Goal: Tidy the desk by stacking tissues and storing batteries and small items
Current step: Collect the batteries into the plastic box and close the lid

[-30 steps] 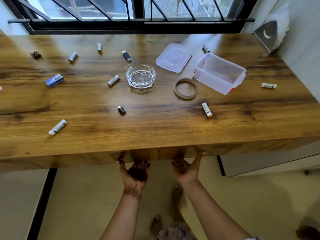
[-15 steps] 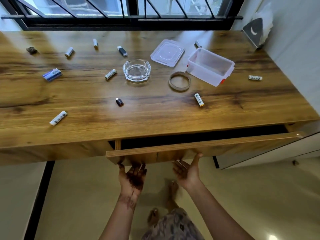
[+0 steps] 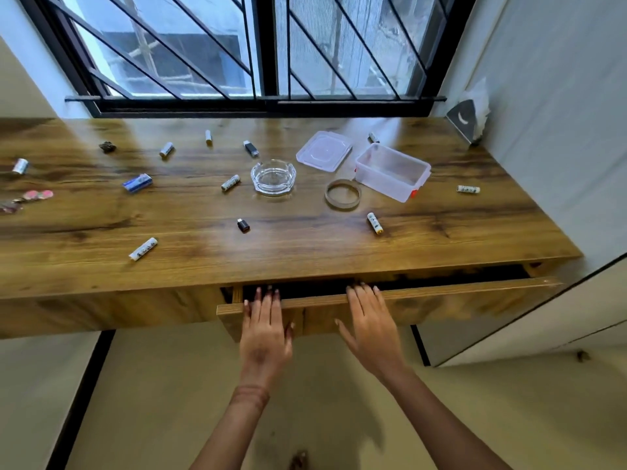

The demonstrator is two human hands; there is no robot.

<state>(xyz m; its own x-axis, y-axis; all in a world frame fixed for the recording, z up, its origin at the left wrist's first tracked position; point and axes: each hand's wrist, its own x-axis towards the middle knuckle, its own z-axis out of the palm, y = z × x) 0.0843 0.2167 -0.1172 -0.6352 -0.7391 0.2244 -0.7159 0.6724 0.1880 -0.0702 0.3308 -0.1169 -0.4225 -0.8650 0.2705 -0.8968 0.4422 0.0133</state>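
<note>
The wooden desk point(image 3: 305, 245) carries several scattered batteries, such as one near the front left point(image 3: 143, 249), one at the front right point(image 3: 375, 223) and one at the far right point(image 3: 468, 189). A clear plastic box point(image 3: 393, 172) stands open with its lid point(image 3: 324, 151) beside it. A small black adapter point(image 3: 243, 225) lies mid-desk. The drawer point(image 3: 441, 291) under the desktop is partly pulled out. My left hand point(image 3: 265, 329) and my right hand point(image 3: 369, 320) lie palm-down over the drawer's front edge, fingers spread, fingertips on its top rim. A tissue holder point(image 3: 466, 118) stands in the back right corner.
A glass ashtray point(image 3: 273, 177) sits mid-desk beside a tape ring point(image 3: 342, 198). A blue-white pack point(image 3: 137, 182), a USB stick point(image 3: 251, 148) and pink round items point(image 3: 37, 195) lie to the left. A barred window backs the desk; a white wall and cabinet stand at the right.
Both hands have turned from palm-up under the drawer front to palm-down on top of it. The drawer opened from shut and stays partly out. The view has tilted upward.
</note>
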